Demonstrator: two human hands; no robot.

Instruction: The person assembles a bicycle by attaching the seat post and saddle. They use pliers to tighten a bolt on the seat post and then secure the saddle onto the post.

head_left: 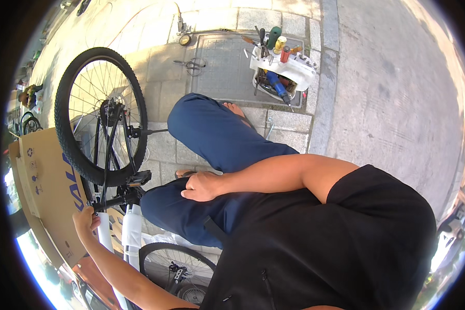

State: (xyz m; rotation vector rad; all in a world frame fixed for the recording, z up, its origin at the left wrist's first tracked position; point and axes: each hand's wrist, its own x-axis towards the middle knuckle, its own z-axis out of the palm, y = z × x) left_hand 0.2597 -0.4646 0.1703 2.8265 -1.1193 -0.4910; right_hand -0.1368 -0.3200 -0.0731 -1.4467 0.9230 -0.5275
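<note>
My left hand (85,220) is at the dark part of a bicycle frame (113,200), beside tubes wrapped in white padding (132,227). Its fingers are curled closed against the frame, and what they pinch is too small to make out. The bicycle's rear wheel (63,108) stands up at the left, with a black knobby tyre, and a pedal (139,179) sits close to my knee. My right hand (201,187) rests as a loose fist on my blue-trousered thigh, with nothing seen in it.
A white tool caddy (299,75) with screwdrivers and a blue power tool (278,87) stands on a grey cover plate (217,57). Scissors (194,65) and a pressure gauge (185,40) lie nearby. A cardboard box (51,181) is left; another wheel (163,246) lies below.
</note>
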